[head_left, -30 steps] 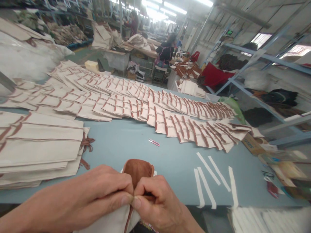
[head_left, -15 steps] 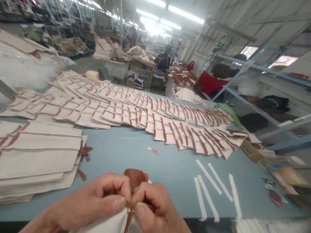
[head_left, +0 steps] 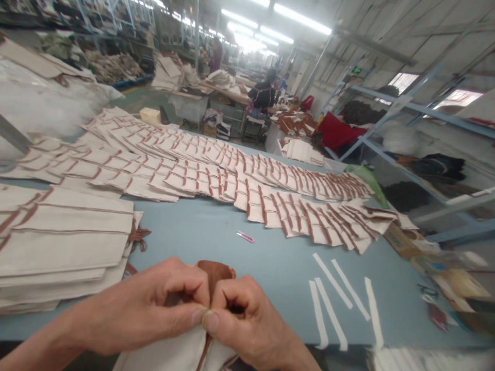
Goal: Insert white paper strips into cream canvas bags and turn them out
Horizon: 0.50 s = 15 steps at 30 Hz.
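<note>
Hands (head_left: 154, 304) at blue table (head_left: 189, 221) (lights (head_left: 302, 19) beyond).

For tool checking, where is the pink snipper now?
In the head view, the pink snipper lies centrally on the blue table, beyond the right hand, left of the white strips.

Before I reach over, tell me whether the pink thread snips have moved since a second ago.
No. Against the white strips on the blue table, the pink thread snips keep the same place; only the view shifted.
</note>
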Motion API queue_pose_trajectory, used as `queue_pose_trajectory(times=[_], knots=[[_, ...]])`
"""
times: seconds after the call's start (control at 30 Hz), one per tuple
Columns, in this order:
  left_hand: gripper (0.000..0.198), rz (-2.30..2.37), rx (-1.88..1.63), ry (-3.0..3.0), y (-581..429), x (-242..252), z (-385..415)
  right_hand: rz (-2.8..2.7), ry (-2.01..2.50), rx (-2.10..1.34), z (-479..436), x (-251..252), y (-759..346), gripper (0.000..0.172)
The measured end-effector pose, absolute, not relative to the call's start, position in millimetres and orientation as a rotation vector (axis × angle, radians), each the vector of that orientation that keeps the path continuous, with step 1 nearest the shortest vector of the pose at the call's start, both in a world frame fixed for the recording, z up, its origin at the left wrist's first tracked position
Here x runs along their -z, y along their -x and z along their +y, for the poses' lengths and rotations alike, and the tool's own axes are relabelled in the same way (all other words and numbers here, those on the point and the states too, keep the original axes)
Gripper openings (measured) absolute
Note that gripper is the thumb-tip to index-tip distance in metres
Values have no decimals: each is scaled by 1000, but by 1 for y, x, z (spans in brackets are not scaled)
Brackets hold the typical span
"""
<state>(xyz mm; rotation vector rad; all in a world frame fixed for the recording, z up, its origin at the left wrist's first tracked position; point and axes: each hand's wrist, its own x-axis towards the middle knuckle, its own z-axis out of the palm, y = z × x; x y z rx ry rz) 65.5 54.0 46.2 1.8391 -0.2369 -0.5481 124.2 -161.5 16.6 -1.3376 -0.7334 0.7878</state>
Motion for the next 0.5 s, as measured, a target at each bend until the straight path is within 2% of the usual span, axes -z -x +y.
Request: queue_pose_trajectory(times=[0.1,0.2,0.33,0.5], knots=[[51,-323,477,-1806,-74,-48,55,-693,1380,-803,-165,-7,-121,58],[62,-378,512,-1773,-82,-45,61,-695,1453,-768,-171,-6,-121,42],[59,-349,532,-1897,-86,-35,76,-742,1564,-727,-182,-16,-125,23],[56,-264,477,-1997,-88,-16,94,-921,1738,-324,-191,-25,-129,15]])
